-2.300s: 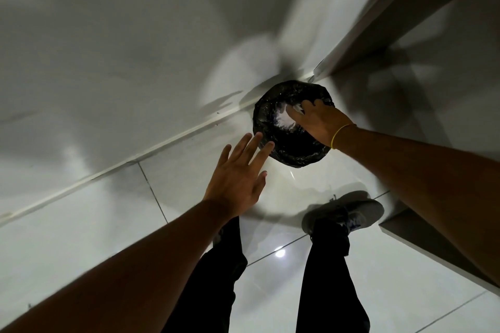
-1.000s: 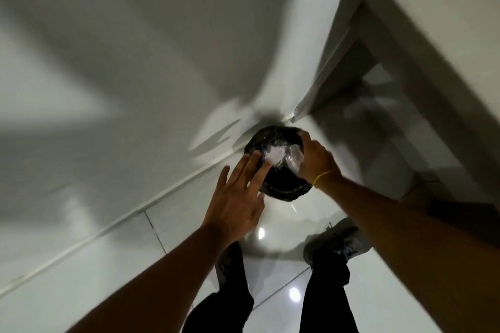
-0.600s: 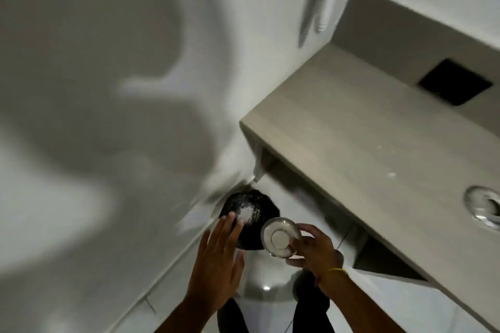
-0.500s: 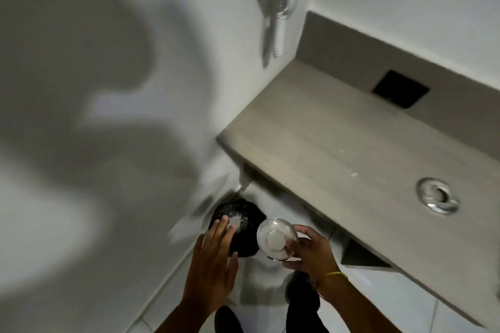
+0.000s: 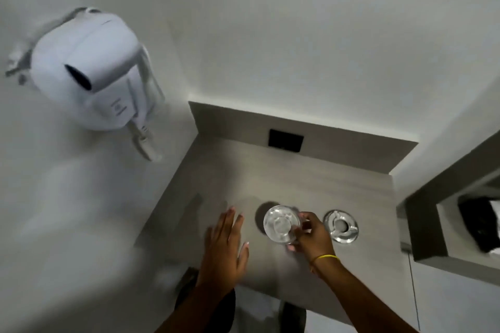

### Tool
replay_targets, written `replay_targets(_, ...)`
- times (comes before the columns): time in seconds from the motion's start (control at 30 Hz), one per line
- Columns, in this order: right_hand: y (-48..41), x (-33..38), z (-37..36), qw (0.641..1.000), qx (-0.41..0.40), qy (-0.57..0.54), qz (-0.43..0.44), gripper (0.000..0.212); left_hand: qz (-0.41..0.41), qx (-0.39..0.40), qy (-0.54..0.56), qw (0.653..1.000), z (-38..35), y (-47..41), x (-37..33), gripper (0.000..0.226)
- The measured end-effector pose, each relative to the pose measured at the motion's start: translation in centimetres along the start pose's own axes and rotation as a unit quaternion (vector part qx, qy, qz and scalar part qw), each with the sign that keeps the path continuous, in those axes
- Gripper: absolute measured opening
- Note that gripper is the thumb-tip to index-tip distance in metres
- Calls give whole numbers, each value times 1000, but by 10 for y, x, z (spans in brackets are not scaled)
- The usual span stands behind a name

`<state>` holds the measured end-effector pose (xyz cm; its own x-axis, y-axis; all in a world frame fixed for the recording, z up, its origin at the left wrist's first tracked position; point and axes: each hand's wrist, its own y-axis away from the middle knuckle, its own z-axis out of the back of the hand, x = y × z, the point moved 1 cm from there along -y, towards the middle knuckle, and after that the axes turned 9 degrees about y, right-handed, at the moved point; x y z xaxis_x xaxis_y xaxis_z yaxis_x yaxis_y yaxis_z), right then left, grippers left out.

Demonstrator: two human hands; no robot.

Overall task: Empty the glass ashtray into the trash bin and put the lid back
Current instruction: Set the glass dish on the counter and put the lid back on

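Note:
My right hand grips the clear glass ashtray by its right rim and holds it just above the grey countertop. It casts a round shadow to its left. My left hand hovers flat over the counter's front left part, fingers spread, holding nothing. A silver round lid with notches and a middle hole lies on the counter right of the ashtray. The trash bin is out of sight below the counter.
A white wall-mounted hair dryer hangs on the left wall. A black socket plate sits in the counter's back panel. A recessed niche with dark items opens at the right. My legs show below the counter's front edge.
The view has risen from the floor and the black-lined bin up to the countertop. My right hand has carried the glass ashtray from over the bin to above the counter; my left hand rose too.

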<state>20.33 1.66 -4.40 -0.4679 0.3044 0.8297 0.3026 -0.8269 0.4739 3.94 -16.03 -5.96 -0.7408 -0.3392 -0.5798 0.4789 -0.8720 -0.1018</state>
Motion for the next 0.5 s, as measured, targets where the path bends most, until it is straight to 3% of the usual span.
replay_targets(0.23, -87, -2, 14, 995, -30, 98, 16, 26, 10, 99, -86, 991, -67, -81, -6, 74)
replay_targets(0.5, -121, -22, 13, 985, -26, 171, -1, 24, 19, 160, -124, 979, -110, -104, 12, 75)
